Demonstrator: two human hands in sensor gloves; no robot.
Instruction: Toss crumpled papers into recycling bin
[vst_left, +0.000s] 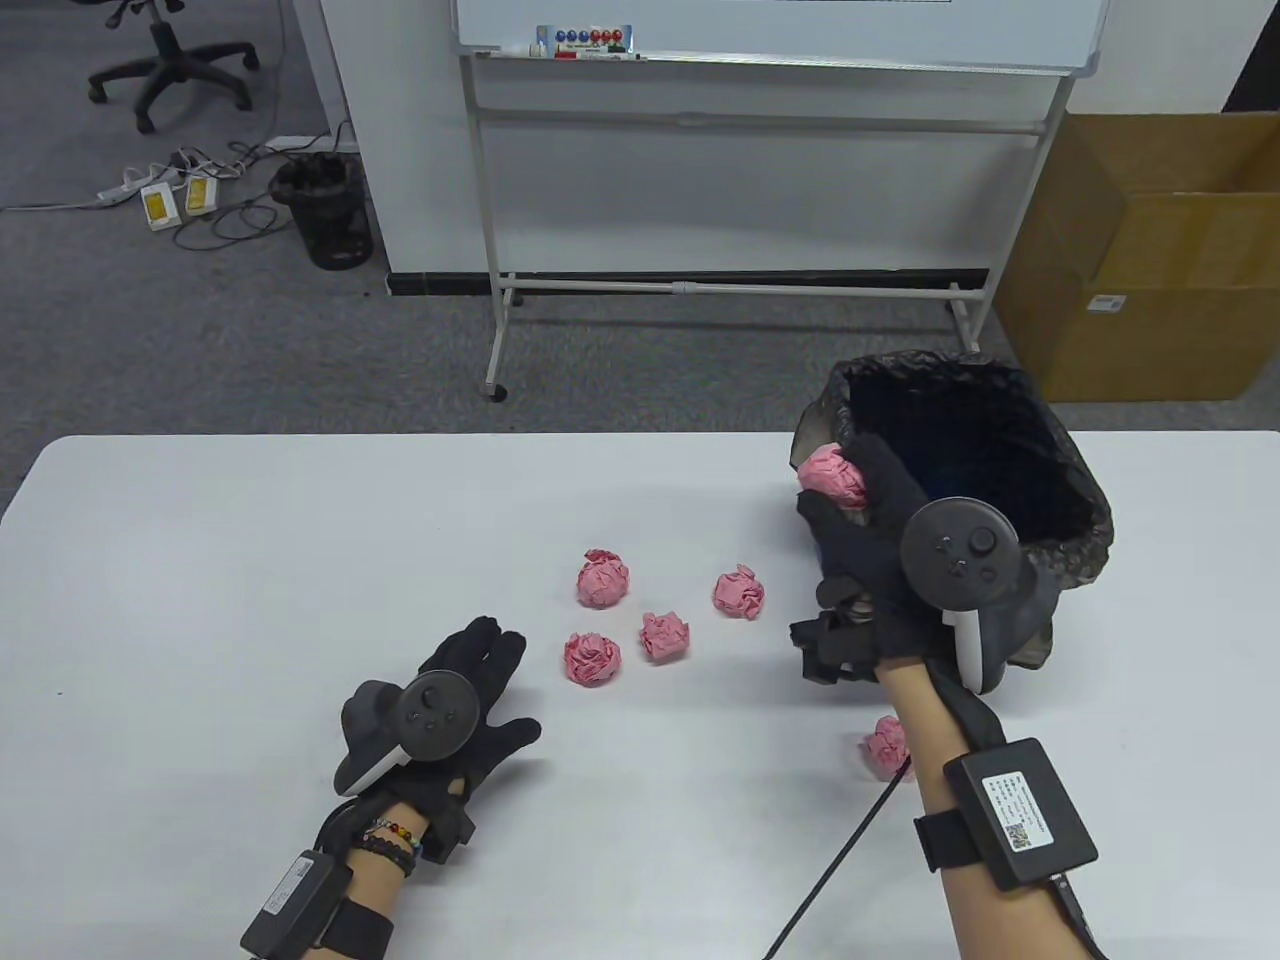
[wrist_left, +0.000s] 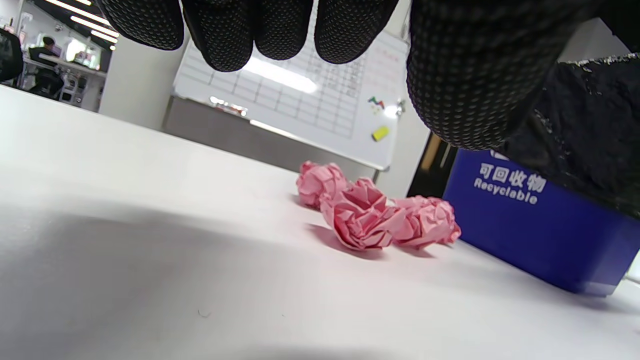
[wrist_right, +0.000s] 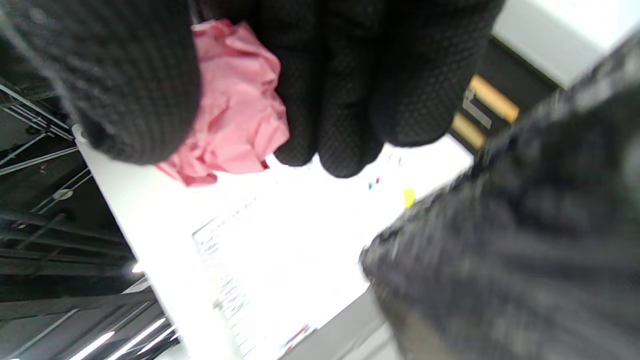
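Observation:
My right hand (vst_left: 860, 510) grips a pink crumpled paper ball (vst_left: 835, 477) and holds it up at the left rim of the recycling bin (vst_left: 1075, 545), a blue bin lined with a black bag. The held ball also shows in the right wrist view (wrist_right: 235, 115) between thumb and fingers. My left hand (vst_left: 480, 680) lies flat and open on the white table (vst_left: 200, 560), holding nothing. Several more pink paper balls lie on the table, the nearest (vst_left: 591, 659) just right of my left fingertips. One ball (vst_left: 887, 747) lies under my right forearm.
The bin's blue side with the word "Recyclable" (wrist_left: 515, 220) shows in the left wrist view behind three paper balls (wrist_left: 360, 215). Beyond the table stand a whiteboard on a stand (vst_left: 760, 150), a cardboard box (vst_left: 1150, 260) and a black mesh basket (vst_left: 325, 210).

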